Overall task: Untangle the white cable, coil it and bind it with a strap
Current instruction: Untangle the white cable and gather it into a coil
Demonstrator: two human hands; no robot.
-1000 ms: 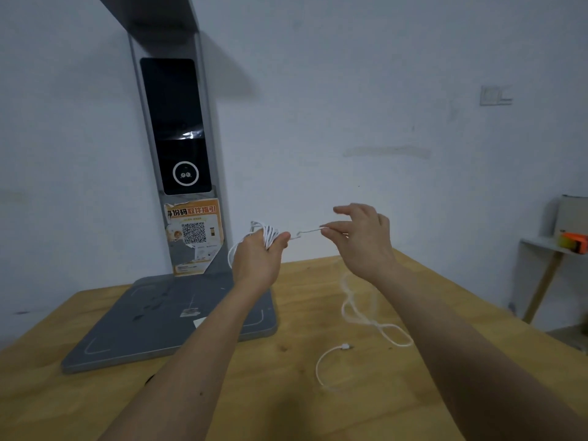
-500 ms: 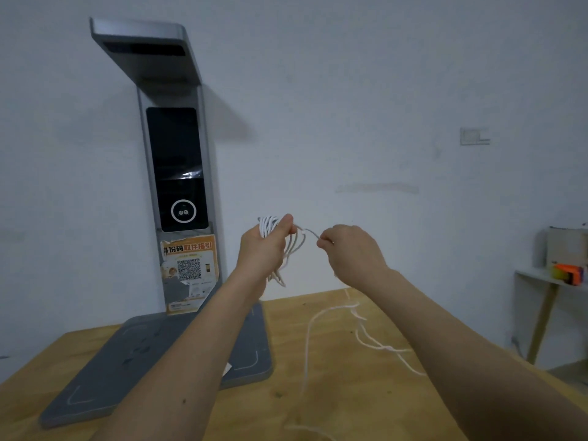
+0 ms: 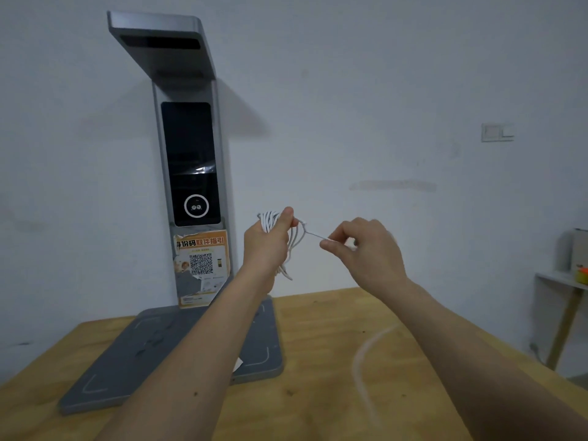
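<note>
The wooden counter fills the lower part of the view, set against a pale wall. One grey scanning stand sits on its left half: a flat base plate, an upright column with a dark screen and an orange QR sticker, and a hood projecting at the top. At the far right edge one small side shelf carries an orange item.

Two bare forearms reach forward over the counter. The left hand is raised above the back edge of the counter, its grip closed round one bundle of white cable: several thin loops gathered together, bulging out above the thumb and hanging down below the fist, so the bundle's long axis runs roughly vertical. From the top of the bundle one thin strand runs rightward and slightly down to the right hand, which pinches it between thumb and forefinger, the other fingers curled. The two hands are near each other, not touching.

A single blurred stretch of white cable also lies on the counter under the right forearm, curving from back to front; where it ends cannot be told.
</note>
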